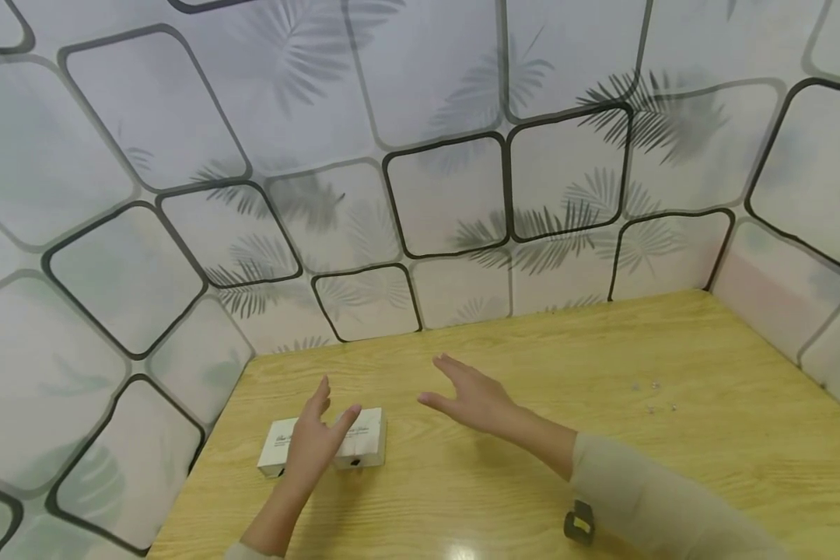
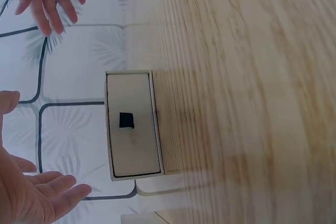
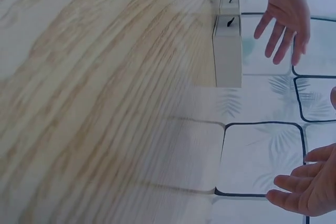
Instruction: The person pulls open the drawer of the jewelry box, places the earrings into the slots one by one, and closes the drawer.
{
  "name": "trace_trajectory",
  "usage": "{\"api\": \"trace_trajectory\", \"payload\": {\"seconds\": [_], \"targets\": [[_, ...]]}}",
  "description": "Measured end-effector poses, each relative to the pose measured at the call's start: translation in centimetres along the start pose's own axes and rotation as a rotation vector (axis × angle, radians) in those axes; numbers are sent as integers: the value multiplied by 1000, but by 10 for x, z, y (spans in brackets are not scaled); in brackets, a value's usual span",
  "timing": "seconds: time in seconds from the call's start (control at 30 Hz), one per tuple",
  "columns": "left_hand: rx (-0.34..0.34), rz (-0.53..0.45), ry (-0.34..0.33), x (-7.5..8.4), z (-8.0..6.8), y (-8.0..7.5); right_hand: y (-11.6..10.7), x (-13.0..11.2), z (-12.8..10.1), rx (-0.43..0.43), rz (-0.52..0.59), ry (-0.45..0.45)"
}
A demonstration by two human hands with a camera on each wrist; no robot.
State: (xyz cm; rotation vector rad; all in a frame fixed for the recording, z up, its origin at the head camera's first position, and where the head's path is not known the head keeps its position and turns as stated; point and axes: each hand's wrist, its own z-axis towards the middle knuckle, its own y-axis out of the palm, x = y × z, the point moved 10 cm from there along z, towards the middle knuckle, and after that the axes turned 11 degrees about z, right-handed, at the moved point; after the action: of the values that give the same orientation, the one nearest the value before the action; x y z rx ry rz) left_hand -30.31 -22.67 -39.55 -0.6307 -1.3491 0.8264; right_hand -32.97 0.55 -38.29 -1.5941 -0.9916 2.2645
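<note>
Two small white boxes with dark print on top, a left box [image 1: 274,449] and a right box [image 1: 369,438], sit side by side on the wooden table. My left hand [image 1: 310,443] is raised over them, overlapping both in the head view, with fingers extended and nothing held. To the right of the boxes, my right hand [image 1: 477,400] hovers above the table, its fingers straight and thumb apart. The left wrist view shows one box front [image 2: 134,150] with a small black tab [image 2: 126,120]; both hands are apart from it there.
A small black object with a yellowish middle [image 1: 579,523] lies beside the right sleeve [image 1: 658,490]. Several tiny shiny pieces [image 1: 655,386] are scattered at the right of the table [image 1: 462,498]. Patterned wall covering [image 1: 448,198] rises along the table's back and sides.
</note>
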Motion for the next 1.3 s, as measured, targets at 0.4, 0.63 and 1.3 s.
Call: {"api": "trace_trajectory", "payload": {"seconds": [0.4, 0.63, 1.3], "targets": [[-101, -17, -47, -13, -2, 1, 25, 7, 4, 24, 278, 92], [-103, 29, -80, -23, 3, 1, 37, 12, 10, -5, 353, 139], [-68, 223, -83, -30, 14, -1, 75, 34, 15, -71, 785, 450]]}}
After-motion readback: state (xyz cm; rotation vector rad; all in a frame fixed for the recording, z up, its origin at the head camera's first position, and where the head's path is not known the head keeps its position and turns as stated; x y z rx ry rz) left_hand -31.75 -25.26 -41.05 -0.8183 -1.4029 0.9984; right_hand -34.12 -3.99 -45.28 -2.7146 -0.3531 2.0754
